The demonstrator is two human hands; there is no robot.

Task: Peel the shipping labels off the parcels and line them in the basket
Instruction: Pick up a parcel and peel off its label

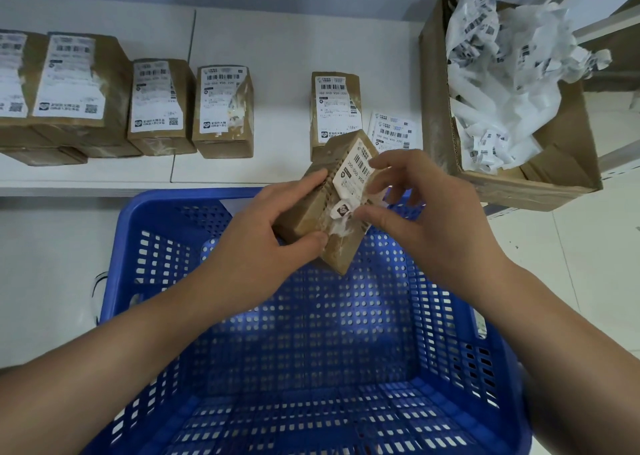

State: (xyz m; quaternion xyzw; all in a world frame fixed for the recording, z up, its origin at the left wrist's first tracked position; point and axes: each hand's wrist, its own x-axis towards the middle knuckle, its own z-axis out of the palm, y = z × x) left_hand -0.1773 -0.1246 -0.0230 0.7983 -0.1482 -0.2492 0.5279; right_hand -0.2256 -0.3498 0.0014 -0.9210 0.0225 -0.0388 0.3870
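Above the far rim of the blue basket [152,212], the left hand [263,232] grips a brown parcel [311,219] by its left side, with the fingers curled round the top edge and the thumb pressed on the near face. Just to the right of it, the right hand [415,205] pinches the half-peeled shipping label [353,174], which is curled and torn at its lower end but sticks to the parcel higher up. Beyond the hands, labelled parcels [162,104] stand in a row on the white shelf [277,49], and far right of the right hand an open cardboard box [440,108] holds crumpled peeled labels [502,73].
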